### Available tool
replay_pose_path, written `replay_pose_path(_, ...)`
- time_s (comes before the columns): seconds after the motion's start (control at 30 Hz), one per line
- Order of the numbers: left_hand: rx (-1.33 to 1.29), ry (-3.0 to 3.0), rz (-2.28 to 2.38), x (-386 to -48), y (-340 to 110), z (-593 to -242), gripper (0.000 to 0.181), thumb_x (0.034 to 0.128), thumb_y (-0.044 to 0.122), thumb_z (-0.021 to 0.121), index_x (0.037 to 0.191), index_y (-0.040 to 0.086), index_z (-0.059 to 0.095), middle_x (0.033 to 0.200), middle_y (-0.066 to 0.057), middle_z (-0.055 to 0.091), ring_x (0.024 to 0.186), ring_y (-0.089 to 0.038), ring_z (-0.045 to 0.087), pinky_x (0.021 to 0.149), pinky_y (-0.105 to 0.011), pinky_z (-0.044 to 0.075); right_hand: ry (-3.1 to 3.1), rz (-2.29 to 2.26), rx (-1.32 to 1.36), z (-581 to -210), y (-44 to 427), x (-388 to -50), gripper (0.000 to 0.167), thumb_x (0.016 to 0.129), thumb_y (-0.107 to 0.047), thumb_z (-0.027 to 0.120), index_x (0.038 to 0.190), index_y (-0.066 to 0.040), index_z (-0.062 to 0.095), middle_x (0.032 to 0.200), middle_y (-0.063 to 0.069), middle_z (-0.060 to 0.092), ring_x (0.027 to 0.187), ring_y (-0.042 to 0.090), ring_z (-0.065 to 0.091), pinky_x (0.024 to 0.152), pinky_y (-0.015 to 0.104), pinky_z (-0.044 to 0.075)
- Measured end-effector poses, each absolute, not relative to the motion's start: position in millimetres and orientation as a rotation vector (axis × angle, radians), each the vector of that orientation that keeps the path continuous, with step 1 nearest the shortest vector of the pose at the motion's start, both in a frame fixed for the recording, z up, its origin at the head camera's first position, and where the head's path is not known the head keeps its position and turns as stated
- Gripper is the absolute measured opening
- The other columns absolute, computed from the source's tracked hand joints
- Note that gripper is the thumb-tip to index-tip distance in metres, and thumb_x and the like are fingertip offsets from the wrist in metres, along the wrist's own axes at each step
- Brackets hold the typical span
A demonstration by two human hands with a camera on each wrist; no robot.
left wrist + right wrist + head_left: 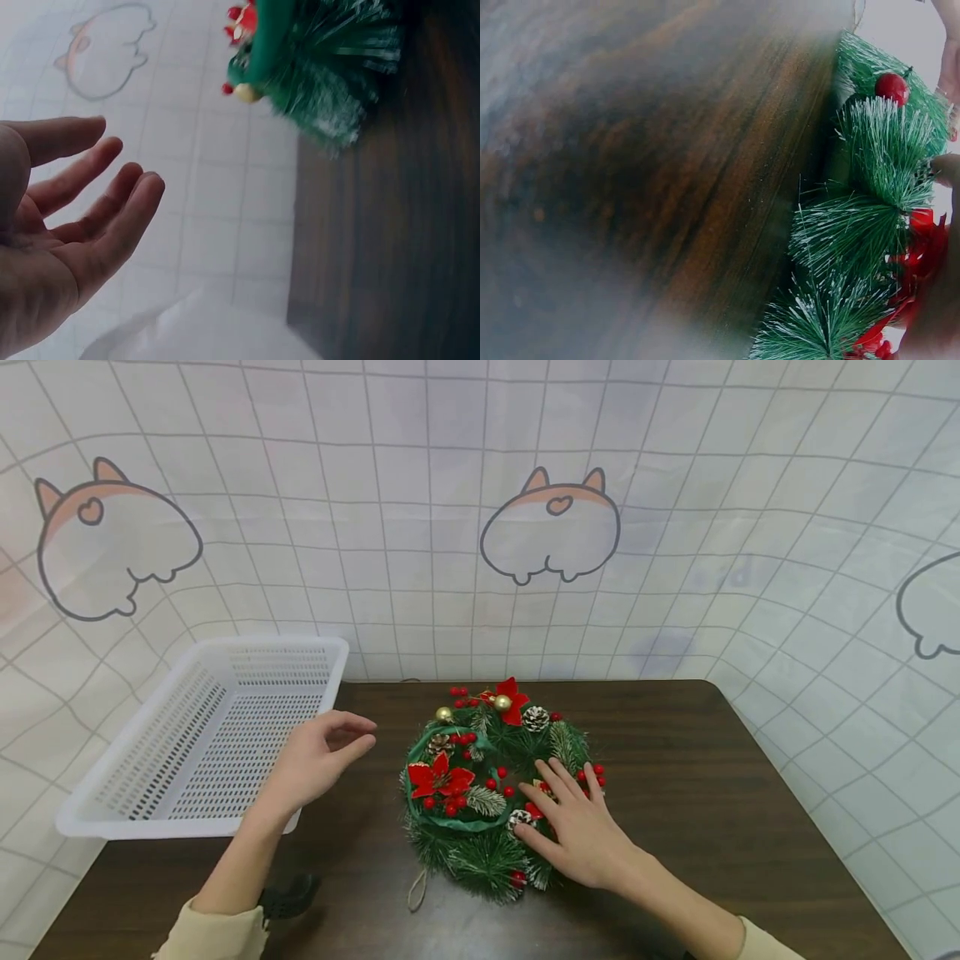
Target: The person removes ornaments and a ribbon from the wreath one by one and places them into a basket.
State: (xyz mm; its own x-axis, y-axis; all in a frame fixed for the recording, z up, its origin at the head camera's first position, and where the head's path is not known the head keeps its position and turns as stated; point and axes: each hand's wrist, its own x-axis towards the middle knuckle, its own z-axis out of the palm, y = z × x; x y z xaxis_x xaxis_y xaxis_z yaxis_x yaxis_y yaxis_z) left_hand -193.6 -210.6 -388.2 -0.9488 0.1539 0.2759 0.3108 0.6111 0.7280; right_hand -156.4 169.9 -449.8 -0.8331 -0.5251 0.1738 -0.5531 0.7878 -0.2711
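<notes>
Your right hand [581,831] rests on the right side of the Christmas wreath [483,856], its fingers spread wide and fairly straight over the greenery, the thumb beside a frosted pinecone [519,818]; the fingers are laid on the wreath rather than wrapped round any part of it. Your left hand [311,766] is raised in the air between the wreath and the white plastic basket [337,681], apart from the wreath, with its fingers relaxed and gently curved; in the left wrist view you can see a gap between them and the thumb, and they hold nothing. The wreath lies flat in the middle of the dark wood-grain desk [675,768], to the right of the basket. On it you have a red poinsettia [441,777] at the left and another at the far edge, where a gold bauble [502,702] sits against the petals, along with clusters of red berries. A green band [480,824] curves around the left poinsettia, and a twine loop [417,891] sticks out from the near edge onto the desk. Behind everything, you face a white gridded wall covering [420,568] printed with cartoon animal rumps.
</notes>
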Motion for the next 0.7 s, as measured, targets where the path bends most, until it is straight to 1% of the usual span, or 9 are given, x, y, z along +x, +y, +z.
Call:
replay_pose_path(0.2,-0.380,-2.629,-1.339,-205,-192,-402,0.019,0.0985,0.016,0.072,0.114,0.005,0.074,0.110,-0.009,0.073,0.101,-0.029,0.068,0.089,-0.048,0.055,-2.892,0.486,0.872,-449,170,-156,0.069,0.103,-0.063,0.046,0.149,-0.012,0.056,0.163,0.018,0.032,0.153,0.038,0.019,0.115,0.073,0.000)
replay_pose_path(0.37,-0.348,-2.622,-1.402,-213,-179,-415,0.019,0.0991,0.018,0.071,0.115,0.008,0.074,0.109,-0.007,0.073,0.100,-0.028,0.068,0.083,-0.043,0.054,-2.899,0.512,0.873,-449,170,-157,0.069,0.103,-0.063,0.046,0.149,-0.012,0.055,0.164,0.018,0.032,0.153,0.039,0.018,0.116,0.072,-0.003)
replay_pose_path(0.43,-0.337,-2.616,-1.435,-216,-175,-419,0.020,0.0994,0.019,0.071,0.116,0.009,0.074,0.110,-0.006,0.073,0.102,-0.027,0.068,0.084,-0.043,0.053,-2.904,0.522,0.873,-449,170,-157,0.069,0.103,-0.063,0.046,0.149,-0.012,0.055,0.164,0.018,0.031,0.153,0.039,0.018,0.116,0.071,-0.004)
replay_pose_path(0.57,-0.341,-2.588,-1.558,-224,-166,-424,0.023,0.1005,0.019,0.070,0.121,0.008,0.072,0.115,-0.007,0.072,0.107,-0.027,0.067,0.091,-0.047,0.053,-2.913,0.527,0.871,-449,170,-156,0.070,0.103,-0.063,0.046,0.149,-0.012,0.055,0.164,0.018,0.031,0.154,0.039,0.017,0.116,0.072,-0.004)
replay_pose_path(0.7,-0.324,-2.564,-1.672,-236,-160,-427,0.026,0.1017,0.020,0.068,0.124,0.008,0.071,0.123,-0.012,0.069,0.112,-0.027,0.065,0.096,-0.050,0.052,-2.913,0.524,0.865,-449,170,-156,0.070,0.103,-0.063,0.046,0.150,-0.012,0.055,0.164,0.018,0.031,0.154,0.038,0.017,0.116,0.071,-0.005)
